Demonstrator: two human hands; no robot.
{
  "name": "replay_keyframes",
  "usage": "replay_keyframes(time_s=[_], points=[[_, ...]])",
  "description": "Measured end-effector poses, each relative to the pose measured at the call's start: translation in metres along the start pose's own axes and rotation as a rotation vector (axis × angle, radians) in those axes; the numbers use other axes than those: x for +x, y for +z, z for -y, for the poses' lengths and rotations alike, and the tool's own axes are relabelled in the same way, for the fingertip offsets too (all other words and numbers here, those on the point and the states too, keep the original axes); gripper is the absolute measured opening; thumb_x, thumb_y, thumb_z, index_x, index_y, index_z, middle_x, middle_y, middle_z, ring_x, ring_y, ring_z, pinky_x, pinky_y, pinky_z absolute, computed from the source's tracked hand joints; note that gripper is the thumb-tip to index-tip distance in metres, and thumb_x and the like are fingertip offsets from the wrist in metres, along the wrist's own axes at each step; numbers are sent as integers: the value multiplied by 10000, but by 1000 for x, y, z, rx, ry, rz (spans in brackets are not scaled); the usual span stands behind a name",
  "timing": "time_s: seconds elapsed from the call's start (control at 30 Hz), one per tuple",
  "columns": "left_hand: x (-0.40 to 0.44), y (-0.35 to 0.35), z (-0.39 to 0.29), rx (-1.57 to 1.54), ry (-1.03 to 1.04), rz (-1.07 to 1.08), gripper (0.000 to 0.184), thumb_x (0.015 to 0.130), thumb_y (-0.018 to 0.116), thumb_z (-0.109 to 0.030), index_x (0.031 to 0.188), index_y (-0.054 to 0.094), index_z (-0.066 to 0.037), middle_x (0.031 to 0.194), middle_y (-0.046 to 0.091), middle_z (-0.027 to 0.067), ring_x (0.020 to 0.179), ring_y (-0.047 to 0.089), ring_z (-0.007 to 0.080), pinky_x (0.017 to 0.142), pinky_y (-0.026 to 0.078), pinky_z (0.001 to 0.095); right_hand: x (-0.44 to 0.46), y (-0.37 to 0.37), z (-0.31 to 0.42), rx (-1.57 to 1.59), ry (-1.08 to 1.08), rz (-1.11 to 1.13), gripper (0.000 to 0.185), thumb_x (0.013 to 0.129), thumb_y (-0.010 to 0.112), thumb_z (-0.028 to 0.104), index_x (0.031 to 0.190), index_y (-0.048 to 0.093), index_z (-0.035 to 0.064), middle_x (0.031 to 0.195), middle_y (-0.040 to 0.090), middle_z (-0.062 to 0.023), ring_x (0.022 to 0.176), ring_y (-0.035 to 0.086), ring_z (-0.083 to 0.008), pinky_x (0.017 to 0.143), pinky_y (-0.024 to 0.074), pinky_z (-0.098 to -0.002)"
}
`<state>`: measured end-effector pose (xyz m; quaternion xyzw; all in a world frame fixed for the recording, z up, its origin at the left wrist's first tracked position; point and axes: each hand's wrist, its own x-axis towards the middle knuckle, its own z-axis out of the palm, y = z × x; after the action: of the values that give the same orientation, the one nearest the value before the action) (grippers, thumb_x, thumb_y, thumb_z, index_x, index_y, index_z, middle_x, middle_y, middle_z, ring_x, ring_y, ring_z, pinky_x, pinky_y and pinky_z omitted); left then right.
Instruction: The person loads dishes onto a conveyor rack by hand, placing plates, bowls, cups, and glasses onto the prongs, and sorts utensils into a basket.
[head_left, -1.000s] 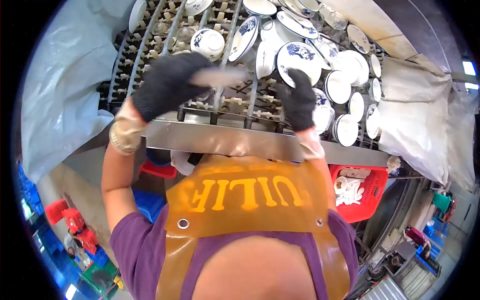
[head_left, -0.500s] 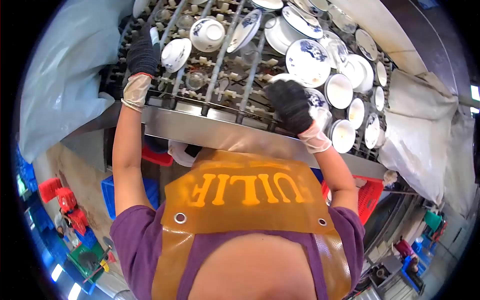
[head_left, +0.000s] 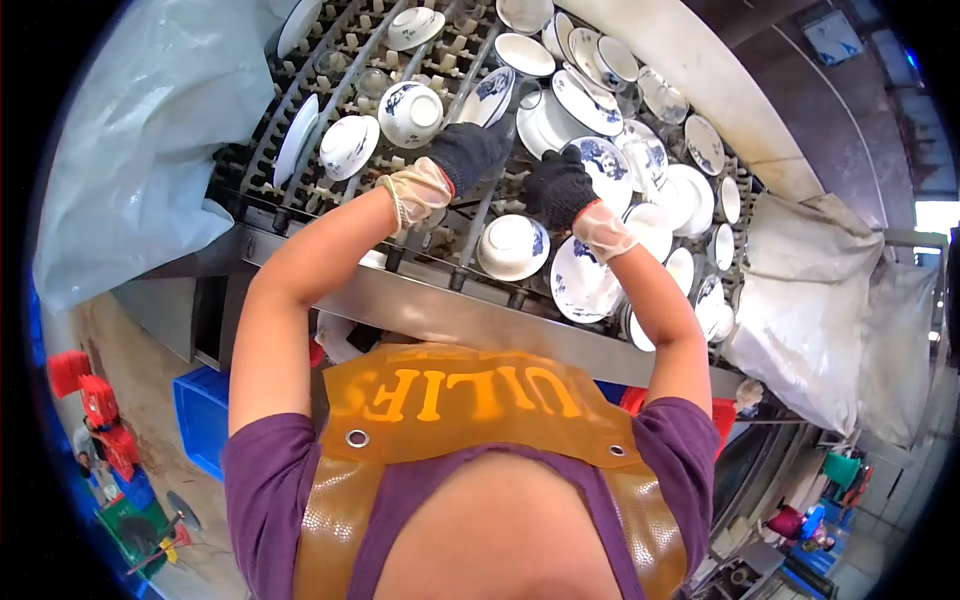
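My left hand [head_left: 470, 158], in a black glove over a clear one, reaches over the rack with its fingers stretched out. Its fingertips come close to a blue-patterned dish [head_left: 488, 96] and white plates [head_left: 546, 122]. My right hand [head_left: 558, 188], gloved alike, is curled at the left edge of a blue-patterned plate [head_left: 606, 168]. What its fingers grip is hidden. Below it, an upside-down bowl [head_left: 513, 248] rests near the front rail. Two more upturned bowls [head_left: 350, 147] [head_left: 411, 114] sit to the left, beside a white plate [head_left: 296, 140] standing on edge.
The pegged conveyor rack [head_left: 335, 105] has metal bars and a steel front edge [head_left: 420, 305]. Bowls [head_left: 652, 232] and plates crowd its right side. Plastic sheets hang at the left [head_left: 150, 150] and right [head_left: 800, 300]. A blue crate [head_left: 203, 420] stands on the floor.
My left hand has moved from the far left to the middle; a white plate now stands where it was. My right hand has shifted left, and an upside-down bowl now lies near the front rail.
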<state>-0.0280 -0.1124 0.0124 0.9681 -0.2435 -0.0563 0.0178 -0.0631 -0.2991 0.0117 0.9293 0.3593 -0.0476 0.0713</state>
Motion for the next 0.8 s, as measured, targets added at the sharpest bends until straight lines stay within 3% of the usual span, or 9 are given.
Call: replay_keyframes(time_s=[0.1,0.27,0.37,0.47,0.53,0.6,0.63,0.67,0.8], points=[[-6,-3,6,87,159,-224,407,865,459,-327,1262,454,-237,1296,465,114,1147,463,336,942,295,580,-9,13,-17,-30,-56,-88,135,667,585,193,772,657,151,907,610,-64,888,553,-272,842,353,-474],[-20,-18,18,204,403,-79,467,732,607,-338,1189,537,-278,1402,338,-30,1315,223,337,927,174,704,-8,-6,-9,-60,-4,21,139,657,577,153,775,647,135,840,608,-59,869,546,-237,854,338,-453],[-26,-22,19,-183,501,-248,664,535,783,-180,1150,535,-207,1271,487,3,1247,363,316,984,353,477,-12,12,-14,-39,-9,-72,137,655,565,136,770,634,109,792,600,-73,848,540,-241,854,337,-447],[-68,-40,12,-784,394,-592,613,577,790,-205,1126,527,-139,1136,554,75,1097,504,301,940,394,454,-27,26,-34,-283,-62,-128,149,667,530,129,769,611,56,758,573,-141,821,526,-280,801,378,-464],[-113,-68,13,-1053,135,-510,627,561,800,-141,1112,507,-86,1054,585,100,984,585,243,859,463,323,-42,47,-72,-275,-52,-347,147,663,541,150,746,621,58,735,584,-134,802,539,-280,790,403,-452],[-140,-77,29,-934,59,-527,587,586,782,-143,1100,503,-88,1031,590,76,923,607,197,799,490,320,-50,-9,-83,-223,261,-22,120,658,562,172,702,626,80,709,603,-108,788,569,-288,775,427,-445],[-150,-80,32,-888,-18,-395,617,622,747,-208,1164,478,-85,1038,588,103,943,601,233,819,481,347,-60,-31,-92,-199,216,-204,110,660,586,203,678,627,103,687,618,-83,791,594,-288,734,441,-432],[-150,-76,31,-896,-27,-402,617,622,747,-208,1164,478,-85,1038,588,103,943,601,233,819,481,347,-64,-45,-98,-143,107,-435,64,685,645,138,706,650,78,728,631,-90,662,608,-257,583,465,-356],[-133,-37,20,-480,-34,-132,636,713,685,-338,1254,466,-86,1163,537,173,1000,565,306,858,454,378,-55,-59,-40,1164,332,-705,144,787,638,13,930,653,26,843,665,-41,735,590,-89,670,472,-237]])
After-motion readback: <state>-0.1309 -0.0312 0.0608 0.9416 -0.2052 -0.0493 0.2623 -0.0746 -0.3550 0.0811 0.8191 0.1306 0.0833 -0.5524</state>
